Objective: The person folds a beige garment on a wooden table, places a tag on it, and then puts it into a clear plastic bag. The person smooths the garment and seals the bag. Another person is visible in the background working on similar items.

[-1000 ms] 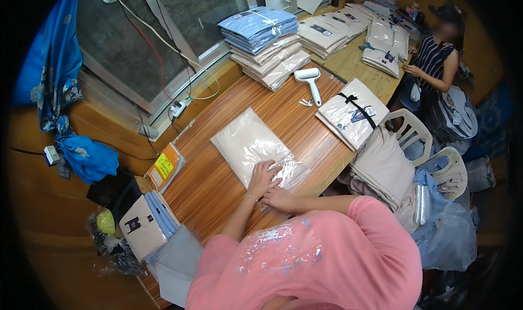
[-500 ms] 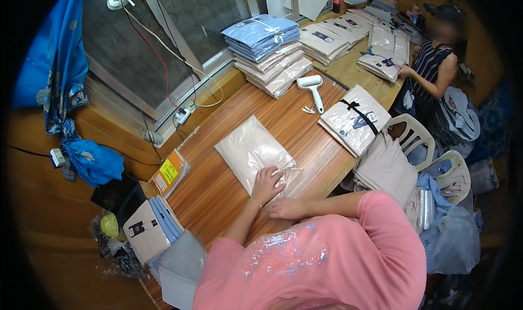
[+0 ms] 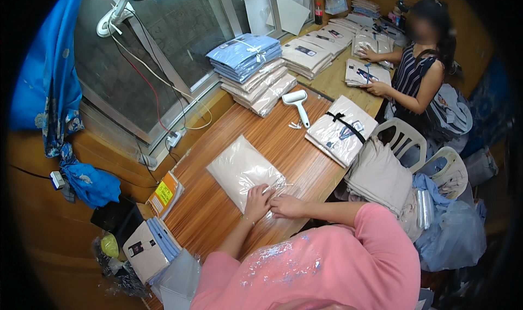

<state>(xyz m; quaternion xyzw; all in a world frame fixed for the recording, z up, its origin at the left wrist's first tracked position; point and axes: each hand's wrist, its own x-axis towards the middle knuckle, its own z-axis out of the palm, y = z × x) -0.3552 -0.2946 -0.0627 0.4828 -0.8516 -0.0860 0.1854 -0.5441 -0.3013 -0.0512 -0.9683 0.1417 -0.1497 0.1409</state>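
Observation:
A folded beige garment in a clear plastic bag [image 3: 239, 168] lies flat on the wooden table [image 3: 283, 141] in front of me. My left hand [image 3: 257, 200] presses on the bag's near corner with fingers spread. My right hand [image 3: 287, 206] rests just beside it on the bag's open end, fingers curled on the plastic flap. Both pink sleeves come in from the lower edge.
A white lint roller [image 3: 297, 103] and a stack of bagged shirts tied with a black ribbon [image 3: 342, 128] lie farther along the table. Tall piles of bagged blue and beige garments [image 3: 253, 70] stand by the window. Another person [image 3: 414, 70] works at the far end. Plastic chairs [image 3: 403, 141] hold folded cloth.
Both hands stay on the bag's near end; the fingers have shifted slightly along the flap. The bag has not moved.

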